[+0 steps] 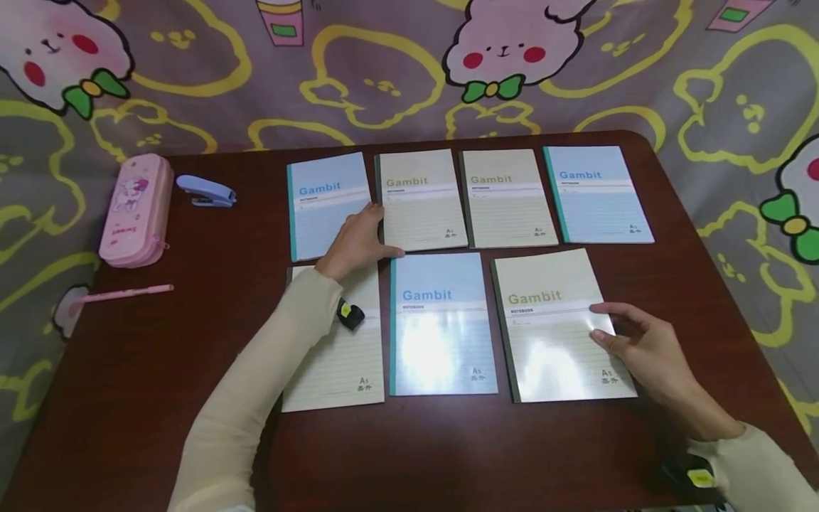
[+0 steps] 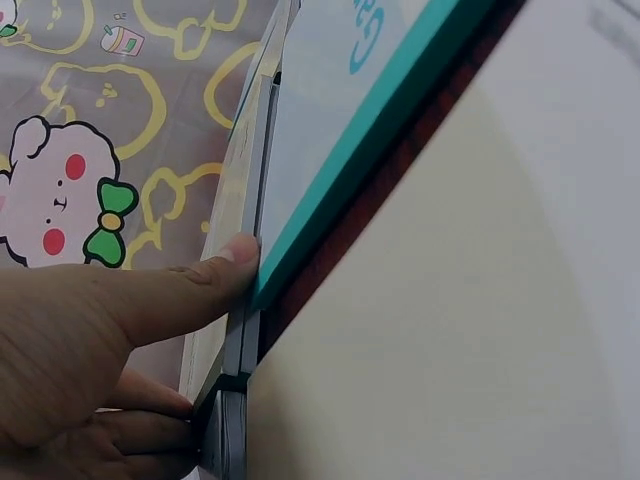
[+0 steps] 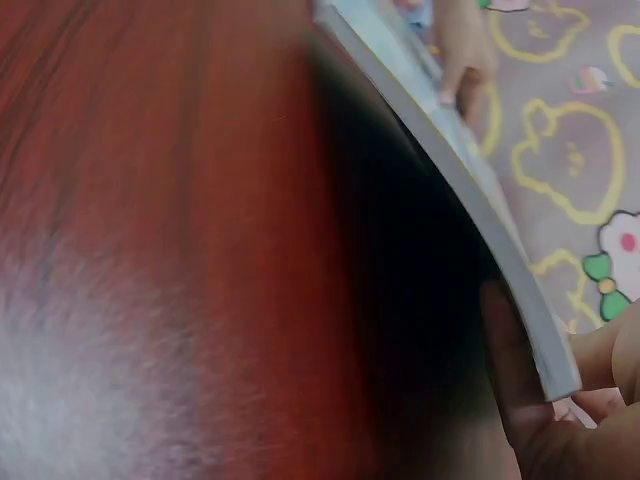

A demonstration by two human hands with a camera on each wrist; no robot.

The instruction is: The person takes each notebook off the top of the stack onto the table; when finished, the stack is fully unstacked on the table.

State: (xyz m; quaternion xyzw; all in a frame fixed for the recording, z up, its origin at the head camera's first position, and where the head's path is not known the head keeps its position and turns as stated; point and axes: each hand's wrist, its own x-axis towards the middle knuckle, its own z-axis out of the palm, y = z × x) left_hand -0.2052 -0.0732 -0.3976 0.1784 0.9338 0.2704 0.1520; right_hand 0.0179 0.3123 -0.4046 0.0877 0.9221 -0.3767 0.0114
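Note:
My left hand [image 1: 357,240] touches the lower left corner of a cream notebook [image 1: 424,195] in the back row, thumb at its bottom edge and fingers along its spine. In the left wrist view, the thumb [image 2: 195,290] lies near the corner of a blue notebook [image 2: 325,130]. With my right hand [image 1: 654,348] I pinch the right edge of a cream notebook [image 1: 557,327] at front right. The right wrist view shows this notebook's page edge [image 3: 480,220] raised off the table. Beneath my left forearm lies another cream notebook [image 1: 333,377], partly hidden; beside it is a blue notebook [image 1: 443,334].
Along the back row are also a blue notebook [image 1: 329,192] at left, a cream one [image 1: 508,195] and a blue one [image 1: 598,192]. A pink pencil case [image 1: 136,210], a blue stapler [image 1: 206,190] and a pink pen [image 1: 128,293] lie at the left of the dark table [image 1: 435,455].

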